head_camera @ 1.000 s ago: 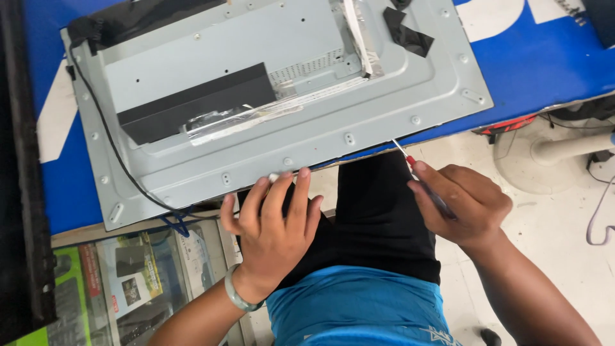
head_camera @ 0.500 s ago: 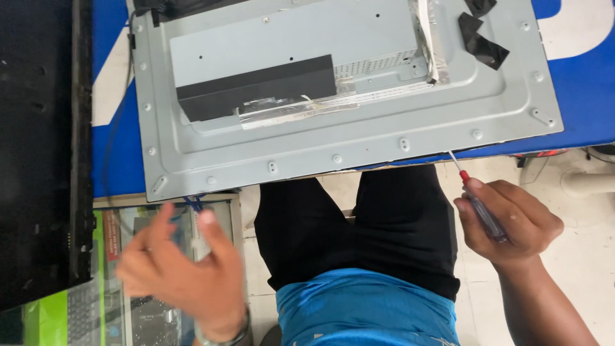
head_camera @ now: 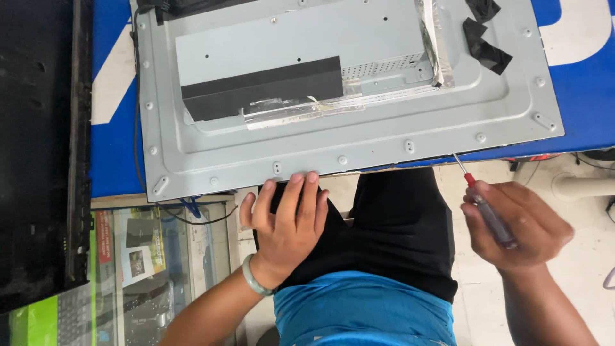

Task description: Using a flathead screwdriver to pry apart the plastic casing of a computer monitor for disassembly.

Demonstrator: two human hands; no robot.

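Grey metal back panel [head_camera: 333,128] lies on blue table [head_camera: 576,96]. Left hand [head_camera: 285,227] flat, fingers spread, fingertips at panel's near edge. Right hand [head_camera: 516,224] clenched round screwdriver [head_camera: 483,205], tip at the edge.

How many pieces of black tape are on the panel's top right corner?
2: one black tape piece at the top edge, partly cut off; another just below it on the grey metal panel.

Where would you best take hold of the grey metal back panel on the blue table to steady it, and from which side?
Grip the metal panel along its near long edge, coming from the person's side. That edge overhangs the blue table, so fingers can likely curl under it; the left hand already rests there. The right hand holds a screwdriver.
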